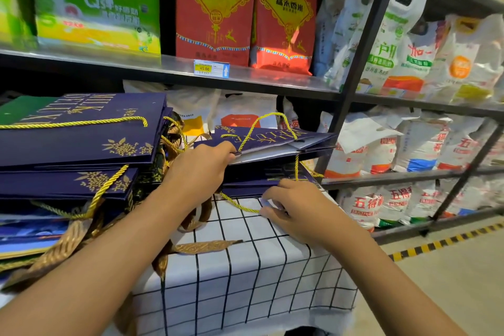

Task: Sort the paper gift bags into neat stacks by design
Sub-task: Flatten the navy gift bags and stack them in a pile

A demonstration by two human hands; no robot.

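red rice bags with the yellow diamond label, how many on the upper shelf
2. One red rice bag with a yellow diamond label stands above the price tag; the second leans beside it on the right. More may be hidden behind them.

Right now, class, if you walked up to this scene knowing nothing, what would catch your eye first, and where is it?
First, the two hands at centre: the left hand grips the edge of a navy gift bag with gold rope handles, lifted above a small navy stack, while the right hand rests at that stack's lower edge on the checked tablecloth. To the left sits a taller navy pile; above, red rice packs line the shelf.
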